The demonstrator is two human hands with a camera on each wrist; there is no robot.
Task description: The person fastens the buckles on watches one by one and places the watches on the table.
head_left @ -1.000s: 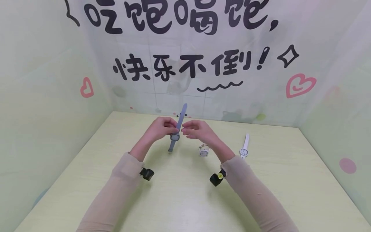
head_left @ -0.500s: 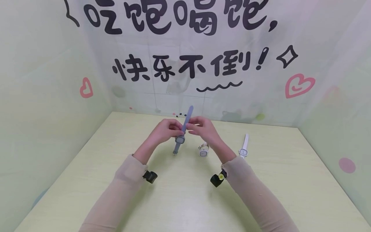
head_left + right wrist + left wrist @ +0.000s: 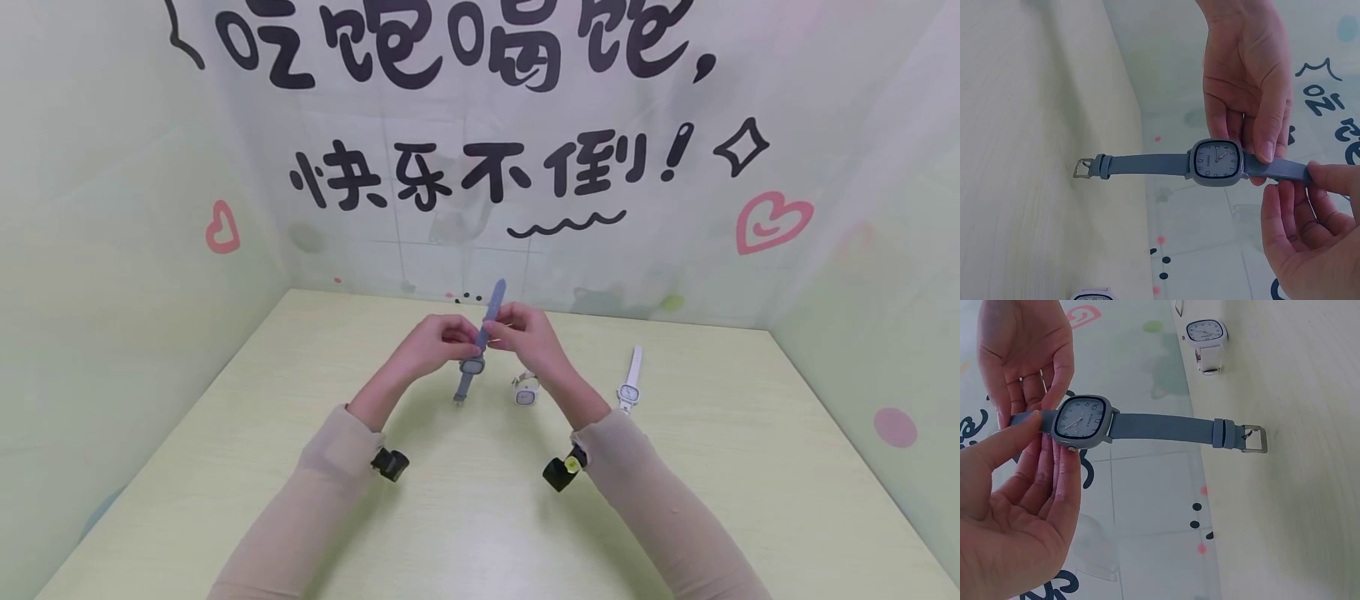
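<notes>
A blue-grey wristwatch (image 3: 472,366) is held above the table with its strap unfastened. My left hand (image 3: 442,344) pinches the strap close to the watch case, thumb on top. Further up the same strap, my right hand (image 3: 525,333) pinches it between thumb and fingers, as the right wrist view shows at the right hand (image 3: 1319,231). The buckle (image 3: 1255,439) hangs free at the other end, and the dial (image 3: 1080,418) faces the wrist cameras. Below my right hand, a white watch (image 3: 526,395) with its strap looped stands on the table.
Another white watch (image 3: 628,393) lies flat to the right, strap stretched out, partly behind the right sleeve. The pale wooden table (image 3: 480,517) meets a printed fabric backdrop (image 3: 420,267) at its far edge. Similar fabric walls stand at both sides.
Both hands brought the blue-grey watch slightly right and lower. My right hand, apart from the strap a second ago, now pinches it. The white watches stayed in place.
</notes>
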